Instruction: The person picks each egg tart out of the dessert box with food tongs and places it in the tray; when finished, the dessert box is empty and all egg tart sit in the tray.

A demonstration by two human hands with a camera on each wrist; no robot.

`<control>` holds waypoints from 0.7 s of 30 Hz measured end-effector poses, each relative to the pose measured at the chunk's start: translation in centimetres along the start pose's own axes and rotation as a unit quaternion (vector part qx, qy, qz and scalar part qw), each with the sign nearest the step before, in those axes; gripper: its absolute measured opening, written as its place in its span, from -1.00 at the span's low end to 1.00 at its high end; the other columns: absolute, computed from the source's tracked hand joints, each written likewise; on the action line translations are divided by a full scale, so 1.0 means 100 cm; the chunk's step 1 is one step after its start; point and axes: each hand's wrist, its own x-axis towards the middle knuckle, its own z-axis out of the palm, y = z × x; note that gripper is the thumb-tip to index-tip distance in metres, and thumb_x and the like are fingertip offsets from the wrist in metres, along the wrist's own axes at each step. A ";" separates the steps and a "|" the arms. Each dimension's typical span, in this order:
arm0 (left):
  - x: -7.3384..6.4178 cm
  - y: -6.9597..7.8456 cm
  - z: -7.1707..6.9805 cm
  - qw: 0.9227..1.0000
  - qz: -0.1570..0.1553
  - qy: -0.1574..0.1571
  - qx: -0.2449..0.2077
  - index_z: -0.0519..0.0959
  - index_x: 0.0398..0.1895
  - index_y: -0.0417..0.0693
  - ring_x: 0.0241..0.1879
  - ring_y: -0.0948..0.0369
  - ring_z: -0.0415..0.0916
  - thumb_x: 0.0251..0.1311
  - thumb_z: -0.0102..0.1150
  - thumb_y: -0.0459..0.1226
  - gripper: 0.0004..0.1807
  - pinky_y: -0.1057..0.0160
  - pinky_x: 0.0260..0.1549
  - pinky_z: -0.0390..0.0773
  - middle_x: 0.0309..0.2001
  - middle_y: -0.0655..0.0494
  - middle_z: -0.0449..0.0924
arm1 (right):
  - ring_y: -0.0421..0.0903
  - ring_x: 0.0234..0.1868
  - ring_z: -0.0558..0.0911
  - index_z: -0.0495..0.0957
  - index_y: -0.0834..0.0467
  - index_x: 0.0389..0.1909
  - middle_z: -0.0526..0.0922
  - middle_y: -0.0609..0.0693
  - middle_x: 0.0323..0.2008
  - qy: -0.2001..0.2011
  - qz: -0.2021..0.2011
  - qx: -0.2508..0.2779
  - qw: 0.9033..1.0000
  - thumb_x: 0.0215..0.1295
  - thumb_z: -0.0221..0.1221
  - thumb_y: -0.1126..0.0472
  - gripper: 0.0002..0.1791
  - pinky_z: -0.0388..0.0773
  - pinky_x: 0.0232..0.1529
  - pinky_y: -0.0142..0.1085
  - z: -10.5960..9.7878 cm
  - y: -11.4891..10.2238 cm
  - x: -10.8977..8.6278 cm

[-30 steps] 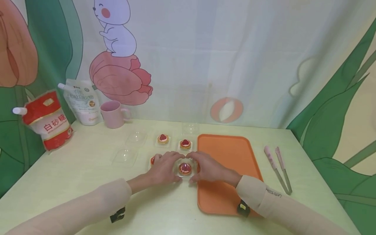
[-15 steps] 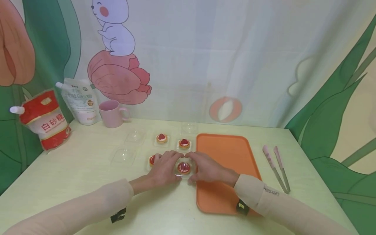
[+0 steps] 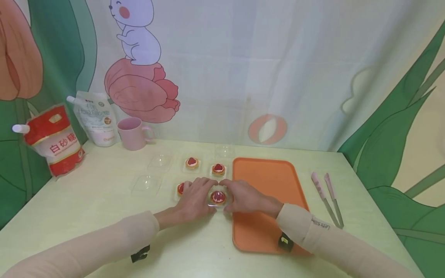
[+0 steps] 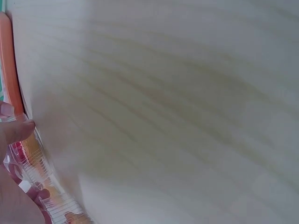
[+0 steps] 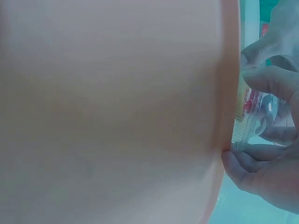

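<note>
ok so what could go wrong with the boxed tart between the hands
The left hand and right hand grip the clear box; squeezing too hard might buckle it and smear the tart.
In the head view, the left hand partly hides another tart and could bump it.
The orange tray sits close; the box might catch its edge.

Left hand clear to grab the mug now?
Probably not: left hand is holding the tart box. Once free, likely yes: just low clear lids and another tart lie toward the mug.
</note>
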 end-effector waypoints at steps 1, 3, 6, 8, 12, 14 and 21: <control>0.000 0.000 0.000 1.000 0.001 0.002 0.001 0.49 0.23 0.02 0.13 0.06 0.43 -0.11 0.60 -0.16 -0.24 0.10 -0.12 0.21 0.15 0.04 0.56 | -0.11 -0.41 0.48 0.41 0.24 0.30 0.62 -0.02 -0.39 -0.002 -0.002 0.002 1.000 -0.02 0.52 0.20 -0.18 0.44 -0.41 -0.29 -0.001 0.000 0.000; 0.000 -0.001 0.000 1.000 0.003 0.001 0.002 0.49 0.23 0.03 0.12 0.06 0.43 -0.12 0.61 -0.16 -0.24 0.11 -0.12 0.21 0.14 0.05 0.56 | -0.12 -0.43 0.48 0.41 0.23 0.31 0.62 -0.01 -0.39 -0.005 -0.005 0.005 1.000 -0.03 0.53 0.18 -0.17 0.44 -0.40 -0.30 -0.002 0.001 0.001; 0.001 -0.001 0.000 1.000 0.007 0.002 0.002 0.49 0.22 0.03 0.11 0.06 0.43 -0.12 0.61 -0.16 -0.25 0.12 -0.13 0.20 0.13 0.05 0.56 | -0.13 -0.45 0.47 0.43 0.22 0.30 0.63 0.02 -0.37 -0.010 -0.011 0.016 1.000 -0.05 0.55 0.17 -0.16 0.43 -0.41 -0.29 -0.004 0.002 0.001; 0.001 -0.001 -0.001 1.000 0.007 0.001 0.001 0.49 0.22 0.03 0.11 0.06 0.43 -0.11 0.60 -0.16 -0.25 0.12 -0.13 0.20 0.13 0.05 0.56 | -0.13 -0.46 0.46 0.45 0.22 0.29 0.63 0.03 -0.38 -0.011 -0.016 0.018 1.000 -0.05 0.55 0.16 -0.16 0.42 -0.41 -0.29 -0.005 0.003 0.001; 0.002 -0.002 -0.001 1.000 0.008 -0.004 -0.001 0.48 0.22 0.03 0.10 0.06 0.42 -0.10 0.60 -0.16 -0.26 0.12 -0.13 0.19 0.13 0.06 0.56 | -0.15 -0.49 0.44 0.45 0.21 0.29 0.60 0.00 -0.45 -0.011 -0.026 0.010 1.000 -0.05 0.55 0.14 -0.18 0.40 -0.44 -0.31 -0.006 0.004 0.001; 0.002 -0.003 -0.001 1.000 0.011 -0.009 -0.002 0.48 0.22 0.03 0.11 0.07 0.42 -0.10 0.59 -0.16 -0.26 0.12 -0.13 0.19 0.13 0.06 0.56 | -0.17 -0.52 0.43 0.44 0.20 0.30 0.57 -0.04 -0.51 -0.013 -0.022 0.001 1.000 -0.06 0.56 0.11 -0.15 0.39 -0.47 -0.33 -0.005 0.004 0.001; 0.003 -0.005 -0.003 1.000 0.016 -0.019 0.003 0.49 0.21 0.01 0.11 0.07 0.42 -0.10 0.58 -0.16 -0.27 0.13 -0.12 0.20 0.13 0.06 0.56 | -0.19 -0.48 0.44 0.40 0.22 0.34 0.58 -0.09 -0.45 -0.019 -0.027 -0.027 0.999 -0.05 0.56 0.07 -0.09 0.41 -0.48 -0.38 -0.002 0.004 0.002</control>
